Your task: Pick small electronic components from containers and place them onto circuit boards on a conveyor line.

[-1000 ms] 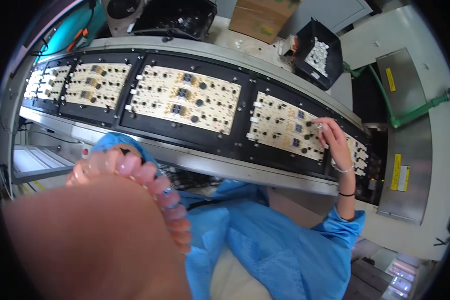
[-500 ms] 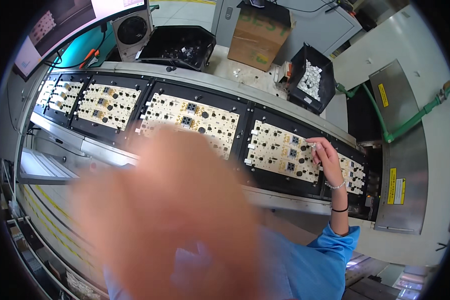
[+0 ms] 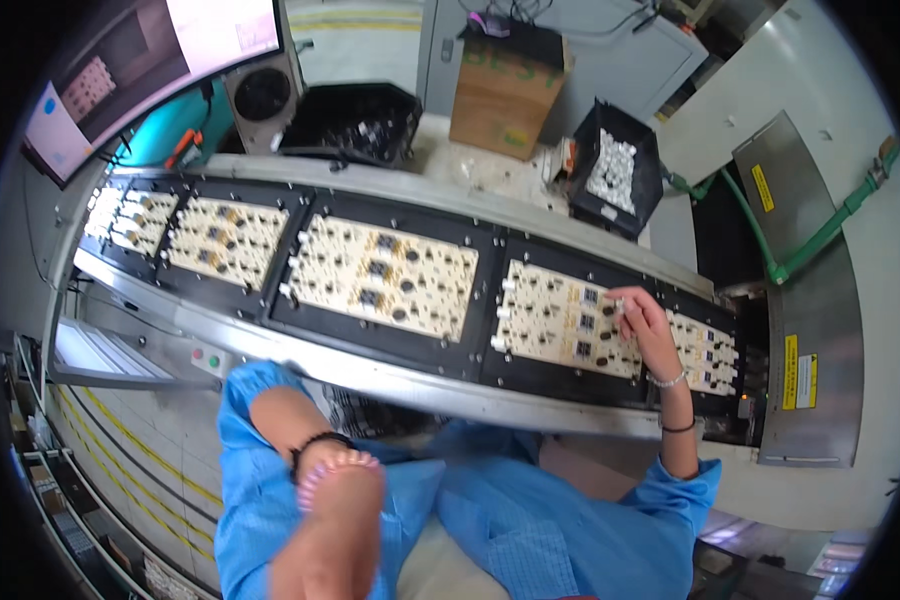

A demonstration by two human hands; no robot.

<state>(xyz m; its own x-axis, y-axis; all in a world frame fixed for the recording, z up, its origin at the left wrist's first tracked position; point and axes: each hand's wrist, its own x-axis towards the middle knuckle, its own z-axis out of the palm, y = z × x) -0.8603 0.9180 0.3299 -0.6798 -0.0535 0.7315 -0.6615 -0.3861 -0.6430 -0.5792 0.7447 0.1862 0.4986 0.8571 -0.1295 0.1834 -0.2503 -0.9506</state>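
Note:
My left hand, with a dark beaded band at its wrist, is raised close to the camera over my lap. Its fingers are curled into a fist, the fingertips in a row toward the wrist; anything inside is hidden. On the right, my right hand hovers at the right side of a cream circuit board with black components. A small white piece shows between its thumb and forefinger. Left of that board lies another circuit board, with white connectors along its left edge.
Several boards sit in black frames along a metal-railed conveyor. Behind it stand a black bin of white pieces, a cardboard box and a black bin of dark parts. A monitor hangs at far left.
My left hand, blurred and covering the middle earlier, has dropped down and left, uncovering the boards. My right hand stays at the same board. The view has shifted slightly.

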